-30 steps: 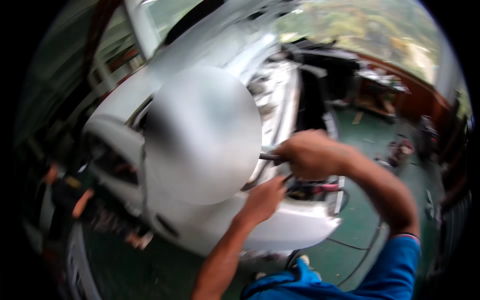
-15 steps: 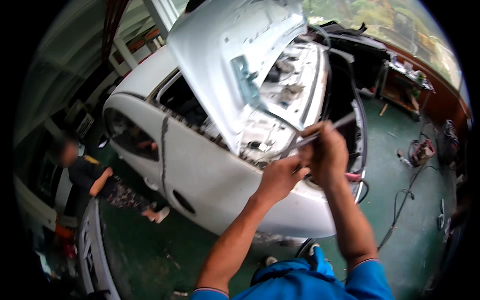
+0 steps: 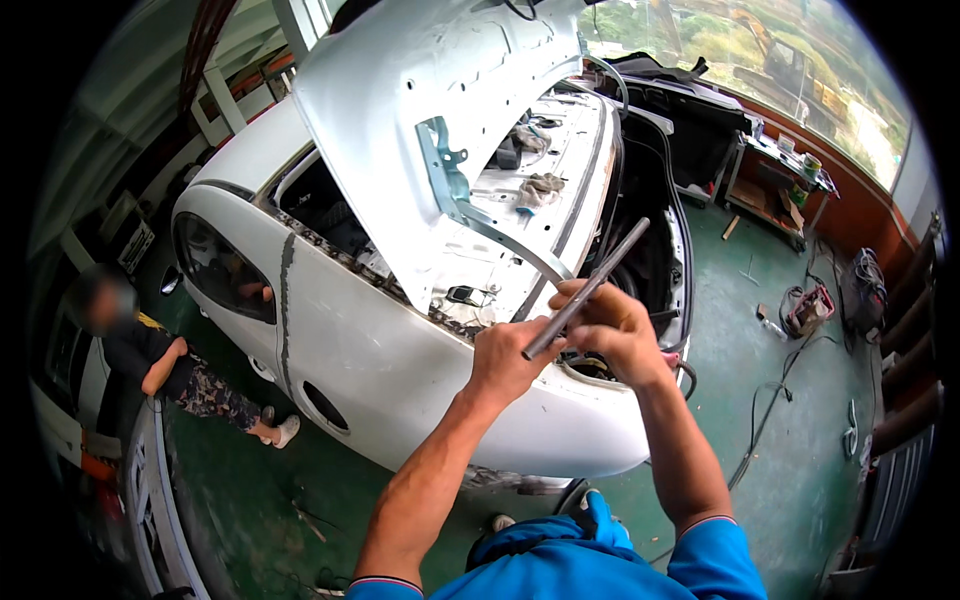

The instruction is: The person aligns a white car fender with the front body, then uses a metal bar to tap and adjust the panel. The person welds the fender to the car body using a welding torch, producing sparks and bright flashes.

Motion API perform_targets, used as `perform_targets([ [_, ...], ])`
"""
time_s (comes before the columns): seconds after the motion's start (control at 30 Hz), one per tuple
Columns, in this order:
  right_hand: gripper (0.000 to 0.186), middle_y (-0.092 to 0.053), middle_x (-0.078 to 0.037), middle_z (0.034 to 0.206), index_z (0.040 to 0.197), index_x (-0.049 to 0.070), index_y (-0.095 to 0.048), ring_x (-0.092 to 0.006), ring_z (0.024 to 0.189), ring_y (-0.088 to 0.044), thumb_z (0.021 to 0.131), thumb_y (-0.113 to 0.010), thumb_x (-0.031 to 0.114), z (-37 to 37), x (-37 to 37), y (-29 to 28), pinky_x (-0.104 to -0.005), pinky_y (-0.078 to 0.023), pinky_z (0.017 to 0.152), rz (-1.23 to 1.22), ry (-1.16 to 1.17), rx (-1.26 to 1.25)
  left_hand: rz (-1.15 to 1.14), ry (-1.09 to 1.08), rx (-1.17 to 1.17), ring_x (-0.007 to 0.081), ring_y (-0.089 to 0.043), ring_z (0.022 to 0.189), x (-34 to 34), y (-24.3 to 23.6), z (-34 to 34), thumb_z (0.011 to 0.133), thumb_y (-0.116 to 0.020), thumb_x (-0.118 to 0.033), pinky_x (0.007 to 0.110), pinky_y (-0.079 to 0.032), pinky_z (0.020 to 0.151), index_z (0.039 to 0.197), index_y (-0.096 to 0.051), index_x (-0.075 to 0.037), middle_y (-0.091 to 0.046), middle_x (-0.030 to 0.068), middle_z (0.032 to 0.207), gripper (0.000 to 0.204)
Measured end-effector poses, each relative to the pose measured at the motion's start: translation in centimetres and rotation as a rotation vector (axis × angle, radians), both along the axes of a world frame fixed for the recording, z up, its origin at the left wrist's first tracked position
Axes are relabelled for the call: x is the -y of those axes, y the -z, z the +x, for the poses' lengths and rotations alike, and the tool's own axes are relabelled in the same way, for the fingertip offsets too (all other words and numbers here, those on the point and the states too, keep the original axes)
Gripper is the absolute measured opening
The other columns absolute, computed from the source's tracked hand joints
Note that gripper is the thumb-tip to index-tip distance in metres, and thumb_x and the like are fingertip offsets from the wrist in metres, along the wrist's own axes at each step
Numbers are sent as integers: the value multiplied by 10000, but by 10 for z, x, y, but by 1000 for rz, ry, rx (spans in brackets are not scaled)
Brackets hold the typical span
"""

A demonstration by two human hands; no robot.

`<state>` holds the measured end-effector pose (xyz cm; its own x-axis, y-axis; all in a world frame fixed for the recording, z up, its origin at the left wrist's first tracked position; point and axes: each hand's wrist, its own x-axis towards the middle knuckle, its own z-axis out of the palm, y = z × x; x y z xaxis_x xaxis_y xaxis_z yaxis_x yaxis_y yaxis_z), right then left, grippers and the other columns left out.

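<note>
A slim dark metal rod (image 3: 612, 262) slants up and away to the right in front of me. My left hand (image 3: 510, 362) is closed at its near end, which lies across the thumb and forefinger. My right hand (image 3: 622, 335) has its fingers curled about the rod further along; its grip looks loose and is partly hidden. Below both hands is the rear corner of a white car body (image 3: 420, 372). Its raised rear lid (image 3: 390, 130) stands to the left, and a curved hinge arm (image 3: 520, 245) reaches from it toward my hands.
Gloves (image 3: 540, 190) lie on the white panel inside the car. At left a person (image 3: 150, 355) stands by a metal frame (image 3: 150, 500). A tool cart (image 3: 775, 185), a red-and-black machine (image 3: 805, 308) and cables (image 3: 780, 395) are on the right of the green floor.
The rod has swung to a steeper slant, its near end now over my left hand. My right hand has come lower and its grip has shifted. The view has turned slightly right.
</note>
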<state>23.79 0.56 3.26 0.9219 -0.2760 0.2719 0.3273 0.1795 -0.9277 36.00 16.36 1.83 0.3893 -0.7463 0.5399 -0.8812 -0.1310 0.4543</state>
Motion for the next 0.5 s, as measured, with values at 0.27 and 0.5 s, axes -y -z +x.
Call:
perform_targets([
  [0.27, 247, -700, -66, 903, 1146, -43, -638, -83, 739, -659, 1052, -581, 178, 1, -39, -5, -229, -535, 643, -266, 318, 129, 372, 241, -249, 409, -677, 848, -2, -21, 5, 923, -633, -168, 505, -523, 708, 1013, -703, -92, -695, 186, 867, 137],
  [0.5, 259, -691, -52, 914, 1177, -46, -627, -89, 792, -642, 1044, -594, 173, -5, -31, -2, -250, -528, 710, -388, 396, 109, 279, 36, 99, 410, -654, 682, 6, -8, -9, 897, -700, -161, 467, -492, 577, 893, -644, -52, -650, 186, 726, 123],
])
